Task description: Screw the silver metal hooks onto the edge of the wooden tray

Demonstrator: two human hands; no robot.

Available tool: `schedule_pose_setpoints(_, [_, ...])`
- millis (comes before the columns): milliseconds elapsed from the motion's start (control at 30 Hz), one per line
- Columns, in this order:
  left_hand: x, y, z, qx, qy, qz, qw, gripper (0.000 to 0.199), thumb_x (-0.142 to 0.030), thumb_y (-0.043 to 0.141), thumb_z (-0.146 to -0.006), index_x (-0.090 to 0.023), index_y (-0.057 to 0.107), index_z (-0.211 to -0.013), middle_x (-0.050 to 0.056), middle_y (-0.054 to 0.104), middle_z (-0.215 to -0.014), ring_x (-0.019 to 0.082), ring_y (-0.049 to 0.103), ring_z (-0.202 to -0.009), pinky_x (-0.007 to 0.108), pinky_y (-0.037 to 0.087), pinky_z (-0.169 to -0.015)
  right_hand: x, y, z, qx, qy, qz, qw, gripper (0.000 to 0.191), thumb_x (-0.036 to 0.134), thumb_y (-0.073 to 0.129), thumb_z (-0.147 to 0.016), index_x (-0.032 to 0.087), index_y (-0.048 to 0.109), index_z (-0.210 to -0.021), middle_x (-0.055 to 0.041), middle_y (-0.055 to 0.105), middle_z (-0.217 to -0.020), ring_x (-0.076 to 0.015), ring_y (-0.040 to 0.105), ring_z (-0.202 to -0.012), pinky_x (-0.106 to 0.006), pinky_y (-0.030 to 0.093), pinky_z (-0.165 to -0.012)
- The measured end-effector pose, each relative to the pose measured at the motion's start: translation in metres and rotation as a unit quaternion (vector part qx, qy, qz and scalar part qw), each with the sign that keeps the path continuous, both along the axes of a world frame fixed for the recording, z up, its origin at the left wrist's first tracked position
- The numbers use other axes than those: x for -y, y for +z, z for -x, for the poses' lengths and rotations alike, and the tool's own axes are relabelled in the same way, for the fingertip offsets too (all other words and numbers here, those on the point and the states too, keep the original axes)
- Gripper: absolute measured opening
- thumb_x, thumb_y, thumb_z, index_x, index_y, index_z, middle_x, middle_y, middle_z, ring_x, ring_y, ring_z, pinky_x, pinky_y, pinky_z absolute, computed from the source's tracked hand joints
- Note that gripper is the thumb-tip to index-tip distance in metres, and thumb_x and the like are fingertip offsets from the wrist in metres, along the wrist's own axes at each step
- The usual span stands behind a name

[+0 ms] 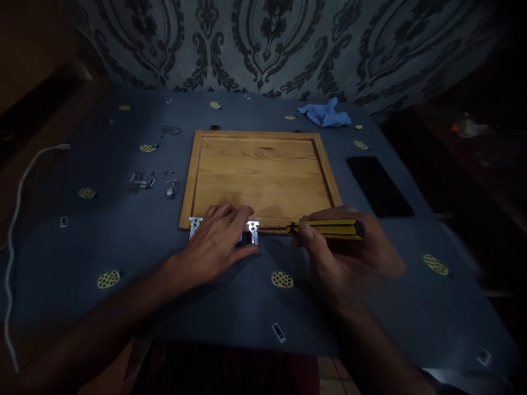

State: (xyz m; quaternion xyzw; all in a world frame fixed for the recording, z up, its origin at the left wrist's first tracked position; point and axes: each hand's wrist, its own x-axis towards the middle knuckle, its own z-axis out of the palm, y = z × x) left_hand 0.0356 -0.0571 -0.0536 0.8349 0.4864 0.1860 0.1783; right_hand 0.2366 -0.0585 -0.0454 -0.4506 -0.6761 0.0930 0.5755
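Observation:
A framed wooden panel (pixel 263 170) lies flat before me, shiny metal hinges (pixel 253 232) at its near edge. My left hand (pixel 218 236) rests over that edge between the hinge parts, its thumb and forefinger closed about the right-hand hinge; the palm hides part of the metal. My right hand (pixel 349 258), slightly blurred, grips a yellow-and-black screwdriver (pixel 333 229). The screwdriver lies nearly level along the panel's edge, its shaft pointing left, with the tip close to the right-hand hinge. Whether the tip touches it I cannot tell.
Left of the panel lie more metal hinges (pixel 172 188) and several small screws (pixel 167 172). A black phone (pixel 379 186) is on the right, a blue cloth (pixel 326 114) at the back. A white cable (pixel 18 219) trails down the far left of the patterned tablecloth (pixel 173 323).

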Motion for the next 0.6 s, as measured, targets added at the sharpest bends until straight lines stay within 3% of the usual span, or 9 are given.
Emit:
schedule_pose_setpoints(467, [0.0002,0.0018,-0.0012,-0.001,0.008,0.007,1.000,0.046,-0.035,0.079,-0.088,-0.019,0.053,-0.123,0.007,0.068,-0.107,0.029,0.060,-0.107,0.042,0.049,-0.091,0.0028,-0.0031,0.0005,-0.004,0.011,0.048,0.999,0.013,0.030,0.079,-0.087,0.030,0.067,-0.092,0.0018,0.071,-0.079,-0.0174,0.065,-0.059,-0.036,0.052,-0.053])
schedule_pose_setpoints(600, [0.0001,0.0019,-0.0020,-0.001,0.008,0.007,1.000,0.047,-0.035,0.079,-0.088,-0.018,0.054,-0.124,0.007,0.068,-0.107,0.029,0.060,-0.106,0.041,0.049,-0.091,0.0038,-0.0062,-0.0033,0.016,0.046,0.066,0.997,0.017,0.025,0.078,-0.088,0.030,0.066,-0.098,0.0017,0.070,-0.084,-0.0177,0.066,-0.065,-0.036,0.052,-0.056])
